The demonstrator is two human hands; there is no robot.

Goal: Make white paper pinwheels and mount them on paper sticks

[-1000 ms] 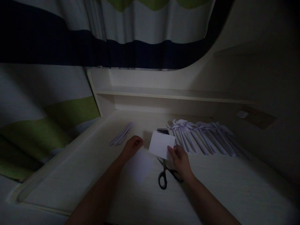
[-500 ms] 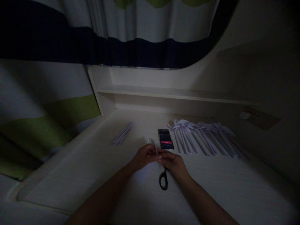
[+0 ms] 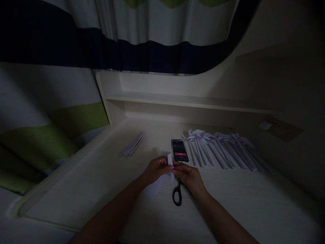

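Observation:
A narrow white paper strip (image 3: 170, 160) stands upright between my two hands, over the middle of the desk. My left hand (image 3: 157, 169) pinches it from the left, a ring on one finger. The fingertips of my right hand (image 3: 188, 174) close on it from the right and meet those of the left. Below the hands lie black-handled scissors (image 3: 177, 196), their blades hidden under the right hand. A pale sheet of paper (image 3: 155, 187) lies on the desk beneath my left hand, dim in the low light.
Just beyond my hands lies a phone (image 3: 180, 151) with a lit screen. Several rolled paper sticks with folded paper tops (image 3: 210, 150) lie in a row to its right. Thin paper strips (image 3: 133, 144) rest at the left. A shelf (image 3: 177, 99) runs along the back; curtains (image 3: 68, 115) hang at the left.
The paper strip has turned in my fingers, so its flat white face now shows and its lower end hangs below my fingertips. Both hands stay in nearly the same place.

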